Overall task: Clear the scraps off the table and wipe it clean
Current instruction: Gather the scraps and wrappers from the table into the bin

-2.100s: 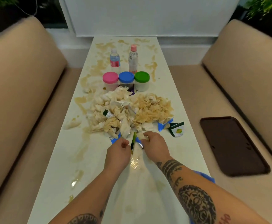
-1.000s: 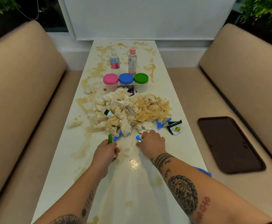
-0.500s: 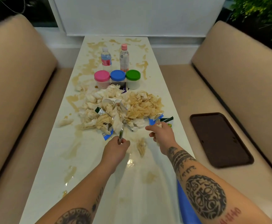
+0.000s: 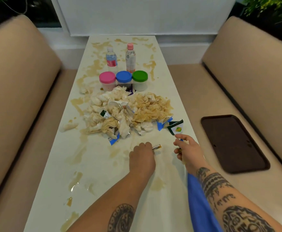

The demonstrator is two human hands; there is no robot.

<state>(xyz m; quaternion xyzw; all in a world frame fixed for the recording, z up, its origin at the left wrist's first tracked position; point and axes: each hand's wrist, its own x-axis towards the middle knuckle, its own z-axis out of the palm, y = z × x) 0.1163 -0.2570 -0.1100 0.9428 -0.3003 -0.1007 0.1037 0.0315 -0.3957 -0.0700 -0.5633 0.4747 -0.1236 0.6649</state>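
Note:
A heap of crumpled, stained paper napkins and torn wrappers (image 4: pixel 128 113) lies across the middle of the long white table (image 4: pixel 93 164), which is smeared with brown spills. My left hand (image 4: pixel 142 156) is just in front of the heap, fingers curled round a small foil wrapper (image 4: pixel 156 147) whose end sticks out to the right. My right hand (image 4: pixel 186 149) hovers near the table's right edge, pinching small scraps, just below a green and white packet (image 4: pixel 176 127).
Behind the heap stand three tubs with pink (image 4: pixel 107 77), blue (image 4: pixel 124 76) and green (image 4: pixel 140 75) lids and two water bottles (image 4: pixel 130 57). Beige benches flank the table; a dark brown tray (image 4: pixel 234 143) lies on the right bench. Blue cloth (image 4: pixel 199 205) shows under my right arm.
Both hands have drawn back from the heap and shifted right. My left hand took up a green wrapper and now holds it nearer the right hand, which moved to the table's right edge.

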